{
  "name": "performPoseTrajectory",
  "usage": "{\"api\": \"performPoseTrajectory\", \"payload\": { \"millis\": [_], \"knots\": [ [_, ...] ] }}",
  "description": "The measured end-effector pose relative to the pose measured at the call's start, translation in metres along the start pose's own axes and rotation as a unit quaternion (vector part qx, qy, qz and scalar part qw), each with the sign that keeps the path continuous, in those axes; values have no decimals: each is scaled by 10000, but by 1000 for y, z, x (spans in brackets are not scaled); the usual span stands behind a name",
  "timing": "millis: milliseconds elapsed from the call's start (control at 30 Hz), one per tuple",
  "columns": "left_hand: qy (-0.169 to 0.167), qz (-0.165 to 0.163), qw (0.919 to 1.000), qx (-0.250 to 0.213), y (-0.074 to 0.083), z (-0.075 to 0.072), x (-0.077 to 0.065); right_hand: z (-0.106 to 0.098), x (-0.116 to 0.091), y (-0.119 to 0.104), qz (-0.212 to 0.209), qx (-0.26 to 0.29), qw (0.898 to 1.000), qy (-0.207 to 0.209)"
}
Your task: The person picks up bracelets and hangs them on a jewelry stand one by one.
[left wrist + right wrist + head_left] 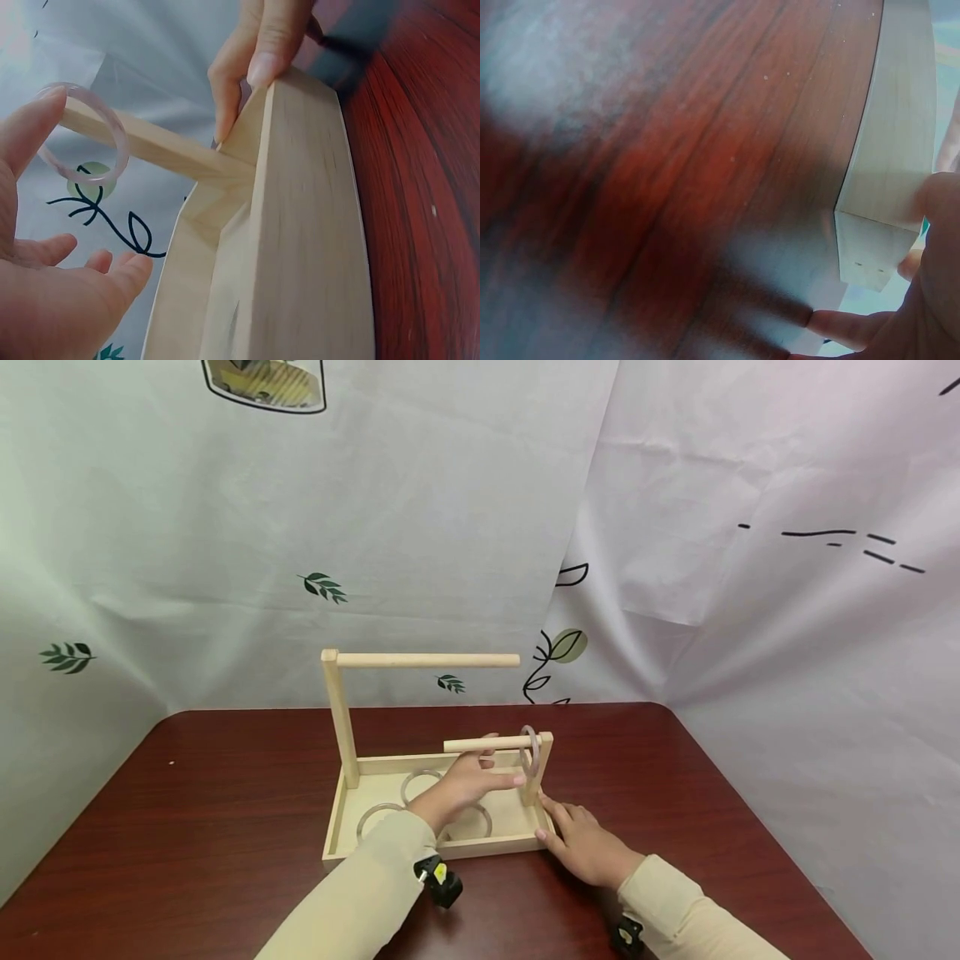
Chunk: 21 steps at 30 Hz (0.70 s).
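Note:
A bangle-like translucent ring hangs around the short lower bar of a wooden rack, close to that bar's post. My left hand reaches over the rack's tray, thumb tip at the ring and the other fingers loosely spread below the bar. In the left wrist view the thumb overlaps the edge of the ring. My right hand holds the tray's right end, thumb at the front corner and fingers along the end wall. Several similar rings lie in the tray, partly hidden by my left arm.
The rack's longer upper bar extends rightward from a tall post at the tray's left end, with its right end free. Beneath the rack is a dark red wooden table. Pale printed cloth hangs behind and beside the table.

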<state>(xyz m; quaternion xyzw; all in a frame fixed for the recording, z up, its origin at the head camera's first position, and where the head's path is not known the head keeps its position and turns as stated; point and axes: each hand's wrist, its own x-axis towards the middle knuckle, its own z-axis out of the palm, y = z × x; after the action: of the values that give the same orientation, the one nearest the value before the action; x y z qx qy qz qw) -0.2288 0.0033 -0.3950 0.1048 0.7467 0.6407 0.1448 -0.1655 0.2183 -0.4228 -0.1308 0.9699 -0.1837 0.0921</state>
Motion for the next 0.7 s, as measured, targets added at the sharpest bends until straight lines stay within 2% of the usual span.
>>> {"api": "performPoseTrajectory", "payload": {
  "millis": [200, 467, 633, 700],
  "knots": [
    [-69, 17, 9979, 642, 1, -8, -5, 0, 0, 0, -63, -6, 10000, 54],
    [-91, 9, 9901, 1401, 2, -20, -14, -1, 0, -2, -48, -2, 10000, 82],
    [-209, 256, 9827, 1820, 2, -26, -19, 0, -1, -2, 2, -6, 10000, 76],
    [-255, 441, 9775, 2046, 1, -29, -20, 0, -1, -2, 7, -14, 10000, 82]
  ]
}}
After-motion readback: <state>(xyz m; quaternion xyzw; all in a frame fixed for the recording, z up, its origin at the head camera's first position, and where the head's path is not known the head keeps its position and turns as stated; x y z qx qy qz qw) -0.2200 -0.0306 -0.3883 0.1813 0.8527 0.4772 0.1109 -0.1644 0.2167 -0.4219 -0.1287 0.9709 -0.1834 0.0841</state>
